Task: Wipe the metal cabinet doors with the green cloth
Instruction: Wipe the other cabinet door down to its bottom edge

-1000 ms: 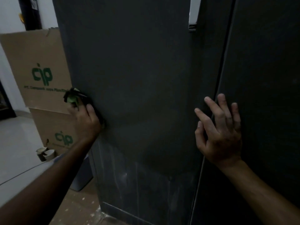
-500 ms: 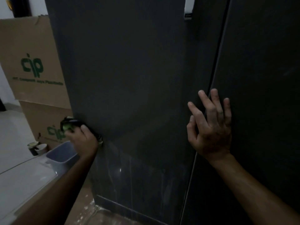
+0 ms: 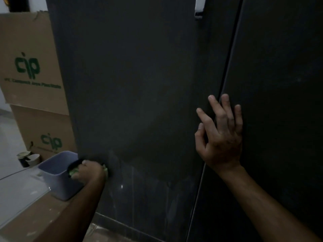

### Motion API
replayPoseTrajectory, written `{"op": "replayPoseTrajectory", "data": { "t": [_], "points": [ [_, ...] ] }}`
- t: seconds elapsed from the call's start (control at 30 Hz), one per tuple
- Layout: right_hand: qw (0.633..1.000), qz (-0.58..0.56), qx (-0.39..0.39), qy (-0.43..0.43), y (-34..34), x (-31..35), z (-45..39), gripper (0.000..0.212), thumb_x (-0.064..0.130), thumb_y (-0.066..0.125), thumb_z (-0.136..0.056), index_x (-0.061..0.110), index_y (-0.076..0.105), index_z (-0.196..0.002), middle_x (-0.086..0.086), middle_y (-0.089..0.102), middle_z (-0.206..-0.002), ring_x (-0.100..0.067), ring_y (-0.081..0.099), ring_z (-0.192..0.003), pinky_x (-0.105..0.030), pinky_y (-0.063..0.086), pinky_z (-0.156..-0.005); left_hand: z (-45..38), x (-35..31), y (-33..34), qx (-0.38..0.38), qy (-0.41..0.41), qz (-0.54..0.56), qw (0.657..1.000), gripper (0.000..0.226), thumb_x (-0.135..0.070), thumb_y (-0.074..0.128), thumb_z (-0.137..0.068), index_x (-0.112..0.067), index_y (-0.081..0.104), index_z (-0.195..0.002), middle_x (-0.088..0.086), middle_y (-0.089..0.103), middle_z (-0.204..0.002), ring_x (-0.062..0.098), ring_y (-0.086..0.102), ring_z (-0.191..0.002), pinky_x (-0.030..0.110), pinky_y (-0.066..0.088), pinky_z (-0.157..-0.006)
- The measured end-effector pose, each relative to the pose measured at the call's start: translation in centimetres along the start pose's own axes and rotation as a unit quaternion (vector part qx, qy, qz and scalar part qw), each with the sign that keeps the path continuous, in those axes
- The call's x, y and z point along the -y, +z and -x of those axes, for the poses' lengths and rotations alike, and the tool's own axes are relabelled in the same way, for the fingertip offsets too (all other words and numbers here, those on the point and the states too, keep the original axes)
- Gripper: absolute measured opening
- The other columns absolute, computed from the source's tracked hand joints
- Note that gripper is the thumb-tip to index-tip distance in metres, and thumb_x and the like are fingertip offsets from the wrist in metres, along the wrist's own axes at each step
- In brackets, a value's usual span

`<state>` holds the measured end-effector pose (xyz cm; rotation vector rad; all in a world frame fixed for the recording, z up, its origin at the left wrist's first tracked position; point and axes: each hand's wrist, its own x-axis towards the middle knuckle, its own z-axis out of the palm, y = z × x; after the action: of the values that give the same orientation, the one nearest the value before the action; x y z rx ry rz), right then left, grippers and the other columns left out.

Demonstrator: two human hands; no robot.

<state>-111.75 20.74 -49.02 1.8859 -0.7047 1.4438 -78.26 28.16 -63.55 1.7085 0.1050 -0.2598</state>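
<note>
Two bare forearms reach into the picture from the bottom edge, one on each side. Neither arm shows a sleeve, cuff, watch, bracelet or glove in the part that can be seen. The left hand (image 3: pixel 88 172) is bare, and little of its fingers is visible in the dim light. The right hand (image 3: pixel 221 137) is also bare, with no rings on its fingers; its nails are short and plain. The low light leaves finer detail hard to make out.
</note>
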Motion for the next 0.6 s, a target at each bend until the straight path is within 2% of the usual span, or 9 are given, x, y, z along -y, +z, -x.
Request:
{"op": "replayPoseTrajectory", "data": {
  "t": [0.07,0.17,0.23,0.33,0.4,0.47,0.5,0.53,0.6],
  "points": [
    [1.000,-0.002,0.002,0.003,0.0,0.1,0.0,0.037,0.013,0.060,-0.088,0.012,0.065,-0.125,-0.016,0.044,-0.151,-0.035,0.030,-0.146,-0.053,0.017,-0.121,1.0,-3.1,-0.1,-0.015,0.046,0.020,0.999,0.050,-0.025,0.026,-0.110,0.011,0.046,-0.138,0.034,0.027,-0.152,0.042,0.037,-0.135,0.039,0.026,-0.111],
    [1.000,-0.005,0.005,0.002,0.0,0.0,0.0,0.037,0.013,0.059,-0.088,0.012,0.065,-0.125,-0.016,0.043,-0.151,-0.035,0.029,-0.146,-0.054,0.016,-0.121,2.6,-5.6,0.1,-0.023,0.267,0.019,0.963,0.052,-0.035,0.026,-0.107,0.005,0.049,-0.130,0.031,0.026,-0.149,0.045,0.042,-0.125,0.045,0.032,-0.108],
    [1.000,-0.009,0.004,0.000,0.0,0.0,0.0,0.036,0.013,0.058,-0.089,0.012,0.066,-0.124,-0.017,0.043,-0.151,-0.035,0.029,-0.146,-0.054,0.016,-0.121,2.8,-3.4,0.8,-0.015,0.340,-0.019,0.940,0.058,-0.042,0.024,-0.104,0.006,0.051,-0.122,0.031,0.034,-0.141,0.046,0.045,-0.118,0.048,0.035,-0.104],
    [1.000,-0.014,0.002,-0.001,0.1,-0.1,0.1,0.035,0.012,0.059,-0.089,0.012,0.067,-0.123,-0.017,0.043,-0.151,-0.035,0.028,-0.147,-0.053,0.016,-0.122,2.9,3.1,1.6,-0.028,0.290,-0.062,0.954,0.064,-0.046,0.019,-0.102,0.009,0.049,-0.118,0.035,0.039,-0.128,0.051,0.048,-0.108,0.049,0.038,-0.098],
    [1.000,-0.016,0.005,0.000,0.1,-0.1,0.2,0.035,0.012,0.059,-0.089,0.011,0.067,-0.123,-0.017,0.043,-0.151,-0.036,0.028,-0.147,-0.054,0.016,-0.121,3.0,4.9,1.9,-0.031,0.148,-0.060,0.987,0.059,-0.036,0.019,-0.106,0.011,0.048,-0.128,0.035,0.036,-0.136,0.049,0.046,-0.117,0.045,0.033,-0.105],
    [1.000,-0.015,0.008,0.001,0.0,-0.1,0.2,0.035,0.012,0.059,-0.089,0.012,0.066,-0.123,-0.017,0.042,-0.151,-0.036,0.027,-0.147,-0.055,0.016,-0.121,3.1,3.3,2.1,-0.045,0.027,-0.016,0.998,0.051,-0.026,0.023,-0.109,0.010,0.046,-0.136,0.035,0.031,-0.146,0.046,0.043,-0.125,0.041,0.029,-0.109],
    [1.000,-0.015,0.009,0.003,0.0,-0.1,0.2,0.035,0.013,0.058,-0.089,0.012,0.066,-0.123,-0.017,0.042,-0.151,-0.036,0.027,-0.147,-0.054,0.016,-0.121,3.4,1.9,2.2,-0.056,0.026,0.007,0.998,0.049,-0.025,0.027,-0.109,0.012,0.048,-0.135,0.037,0.030,-0.146,0.047,0.044,-0.124,0.039,0.030,-0.107],
    [1.000,-0.017,0.010,0.005,0.1,0.0,0.2,0.035,0.013,0.058,-0.090,0.012,0.066,-0.124,-0.017,0.042,-0.152,-0.036,0.027,-0.147,-0.054,0.016,-0.121,4.2,0.6,2.0,-0.067,0.071,0.017,0.995,0.048,-0.024,0.031,-0.109,0.013,0.050,-0.131,0.039,0.032,-0.144,0.048,0.045,-0.122,0.040,0.032,-0.105],
    [1.000,-0.020,0.008,0.008,0.2,0.0,0.4,0.035,0.013,0.058,-0.090,0.012,0.065,-0.124,-0.016,0.042,-0.152,-0.036,0.027,-0.147,-0.054,0.016,-0.122,6.9,-0.4,1.5,-0.059,0.228,0.008,0.972,0.044,-0.022,0.039,-0.107,0.016,0.051,-0.124,0.042,0.040,-0.132,0.049,0.048,-0.115,0.043,0.037,-0.101]
  ]
}}
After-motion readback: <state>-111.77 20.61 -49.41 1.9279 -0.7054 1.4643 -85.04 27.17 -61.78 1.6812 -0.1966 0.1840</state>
